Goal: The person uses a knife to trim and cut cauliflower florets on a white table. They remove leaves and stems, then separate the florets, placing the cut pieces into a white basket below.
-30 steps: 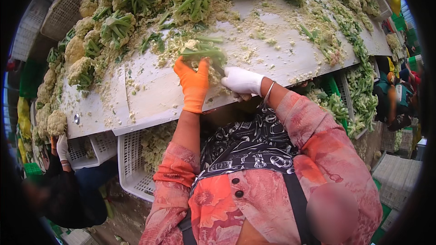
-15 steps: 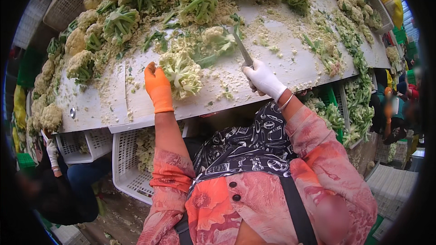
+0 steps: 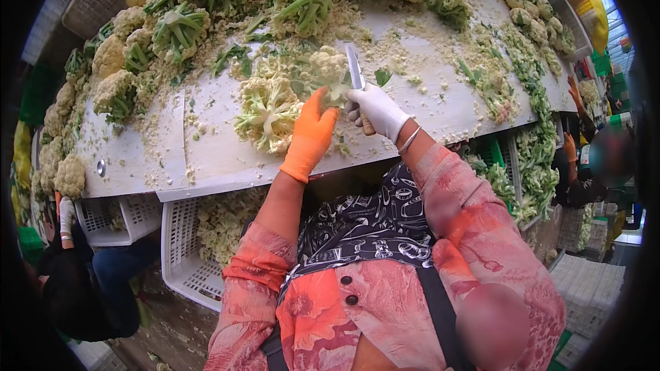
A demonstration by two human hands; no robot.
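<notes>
My left hand [image 3: 311, 136], in an orange glove, has its thumb and fingers around the pale stem end of a cauliflower [image 3: 326, 63], which is smeared by motion. My right hand [image 3: 382, 114], in a white glove, grips a knife [image 3: 355, 69] by its wooden handle, blade pointing up and away from me. The knife stands right beside that cauliflower; whether the blade touches it I cannot tell. Just left of my orange glove a trimmed cauliflower head [image 3: 267, 111] lies stem up on the white table [image 3: 227, 158]. A loose green leaf [image 3: 383, 77] lies beyond the knife.
Leafy cauliflowers [image 3: 302, 7] are heaped along the far and left sides, with crumbs scattered about. Leaf trimmings [image 3: 533, 89] hang over the right edge. White crates [image 3: 180, 240] stand below the near edge. Other people work at the left [image 3: 75, 282] and right [image 3: 584, 172].
My left hand has left the trimmed head and moved right to the other cauliflower. My right hand and knife have come slightly left, the blade turning more upright.
</notes>
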